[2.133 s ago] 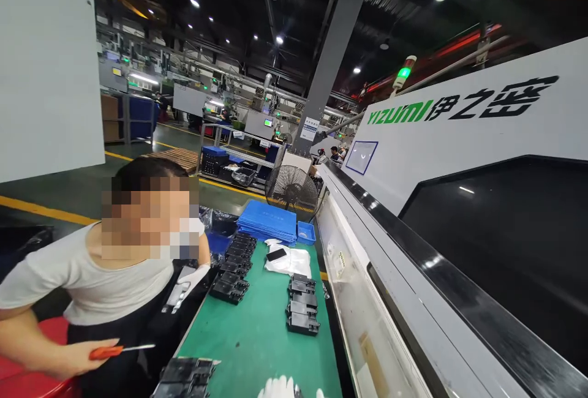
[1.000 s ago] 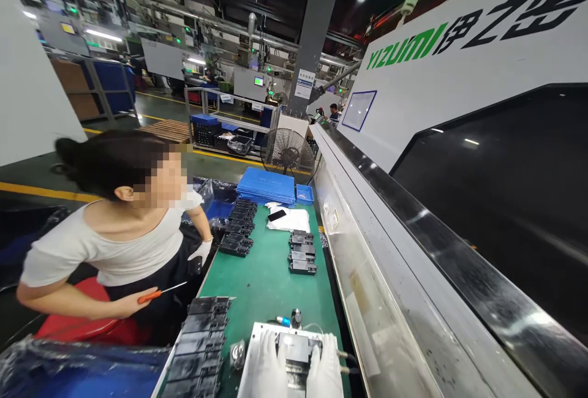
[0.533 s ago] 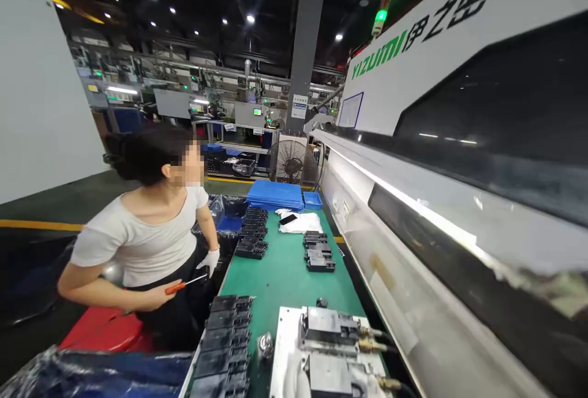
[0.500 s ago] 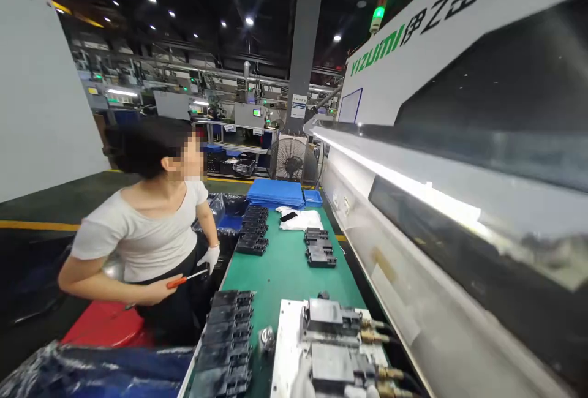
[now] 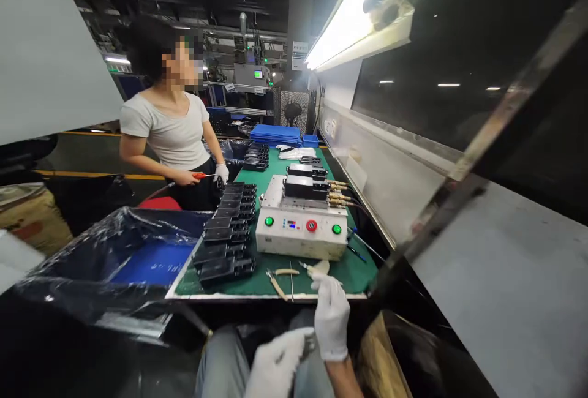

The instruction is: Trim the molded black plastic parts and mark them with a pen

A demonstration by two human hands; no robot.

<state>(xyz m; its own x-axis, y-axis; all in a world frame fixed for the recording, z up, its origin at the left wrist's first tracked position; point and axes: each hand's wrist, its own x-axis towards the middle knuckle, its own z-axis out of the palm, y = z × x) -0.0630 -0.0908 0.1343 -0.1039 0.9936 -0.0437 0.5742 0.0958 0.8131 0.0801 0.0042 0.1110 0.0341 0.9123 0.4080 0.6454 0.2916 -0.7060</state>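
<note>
My left hand (image 5: 278,361), in a white glove, is low over my lap. Its fingers point toward my right wrist and are blurred, so its grip is unclear. Just beyond the table's front edge is my right hand (image 5: 331,312), also gloved, its fingers loosely bent and apart with nothing visible in them. Right by its fingertips lies a beige-handled tool (image 5: 316,267). Cutting pliers (image 5: 280,278) with beige handles rest to its left. Behind them stands a white control box (image 5: 301,239) with two lit green buttons; black housings (image 5: 305,187) sit on its fixture plate, beside brass hose fittings.
Rows of black housings (image 5: 227,266) line the table's left side. A plastic-lined bin (image 5: 151,263) stands left of the table. A co-worker (image 5: 169,128) holds a red-handled screwdriver (image 5: 199,176). Pens (image 5: 357,253) lie right of the box; a machine wall (image 5: 386,159) runs along the right.
The view has moved back and tilted down, showing the box front and table edge. My hands have drawn back from the fixture toward my lap.
</note>
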